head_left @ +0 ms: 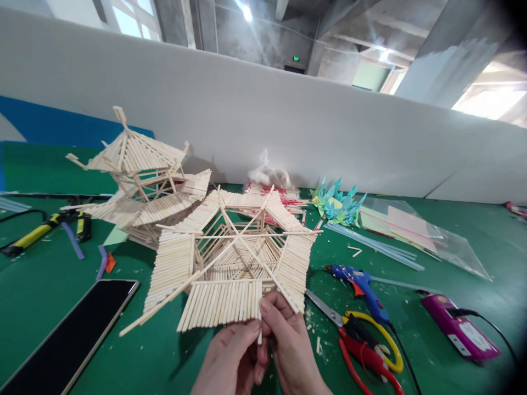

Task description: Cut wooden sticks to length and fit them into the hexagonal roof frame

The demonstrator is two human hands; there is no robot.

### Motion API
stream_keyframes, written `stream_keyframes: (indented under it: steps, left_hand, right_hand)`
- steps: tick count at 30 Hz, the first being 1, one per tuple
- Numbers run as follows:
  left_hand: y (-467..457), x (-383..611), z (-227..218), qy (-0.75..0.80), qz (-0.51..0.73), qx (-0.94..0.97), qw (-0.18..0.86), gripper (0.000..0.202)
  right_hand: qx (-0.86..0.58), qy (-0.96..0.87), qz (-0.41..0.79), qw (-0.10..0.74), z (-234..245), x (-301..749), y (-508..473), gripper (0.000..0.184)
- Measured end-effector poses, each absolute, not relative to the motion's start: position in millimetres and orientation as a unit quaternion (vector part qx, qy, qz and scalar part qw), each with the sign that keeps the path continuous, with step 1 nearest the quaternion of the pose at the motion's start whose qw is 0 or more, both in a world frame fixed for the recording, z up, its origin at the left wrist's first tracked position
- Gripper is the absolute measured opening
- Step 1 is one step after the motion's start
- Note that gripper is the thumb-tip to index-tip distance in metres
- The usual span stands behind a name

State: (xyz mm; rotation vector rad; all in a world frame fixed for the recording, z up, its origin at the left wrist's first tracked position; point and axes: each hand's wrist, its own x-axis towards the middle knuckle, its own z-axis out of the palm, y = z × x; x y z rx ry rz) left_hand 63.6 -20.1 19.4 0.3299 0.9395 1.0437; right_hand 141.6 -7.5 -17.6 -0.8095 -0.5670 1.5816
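A model pavilion roof of pale thin wooden sticks (222, 304) is right in front of me, with longer sticks crossing over its open middle. One short wooden stick (259, 336) lies at the right end of the front panel, its lower tip jutting past the panel's edge. The thumb and fingers of my right hand (290, 340) pinch around this stick near the panel. Just to the left, my left hand (230, 354) is closed, its thumb against the stick's lower part. Fingers below the panel are partly hidden.
Behind on the left stands a second stick pavilion (135, 159). A phone (78, 334) lies front left, pliers (37, 236) beyond it. To the right are scissors (362, 340), a blue glue gun (362, 288), a purple device (459, 327), glue sticks (374, 245) and folded-paper flowers (337, 203).
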Motion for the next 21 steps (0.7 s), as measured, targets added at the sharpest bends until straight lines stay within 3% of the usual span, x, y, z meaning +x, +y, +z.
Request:
stream_keyframes:
  steps: [21]
  left_hand:
    - [-29,63,6,0.458,0.474,0.214,0.721,0.024]
  right_hand:
    - [-0.361,-0.265,0.656,0.607,-13,146,-16,0.026]
